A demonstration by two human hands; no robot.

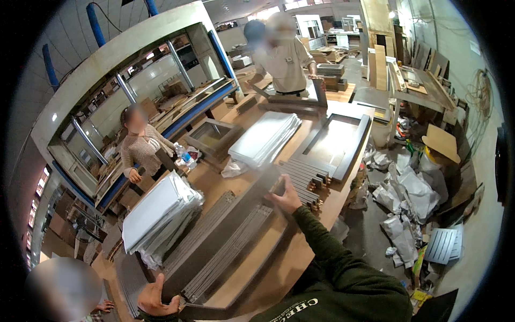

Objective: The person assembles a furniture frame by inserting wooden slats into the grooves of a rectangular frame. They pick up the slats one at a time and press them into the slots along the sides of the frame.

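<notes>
A long grey-brown board [219, 236], blurred toward its far end, spans between my two hands, tilted on edge above the worktable. Its near end sits between the thumb and fingers of my left hand [155, 298]. My right hand [286, 196] is closed around the far end. Under and beside the board lie bundles of thin grey strips [228, 255], next to a bare panel surface with a dark curved-looking edge [252, 282]. Just beyond my right hand, more grey strips with brown ends [308, 182] lie side by side.
White stacked sheets in plastic [161, 212] and another white stack [265, 138] stand on the table [316, 236]. Grey frames with panels [338, 142] lie farther off. One person [145, 150] stands left, another [284, 61] at the far end. Crumpled wrapping [410, 188] covers the right floor.
</notes>
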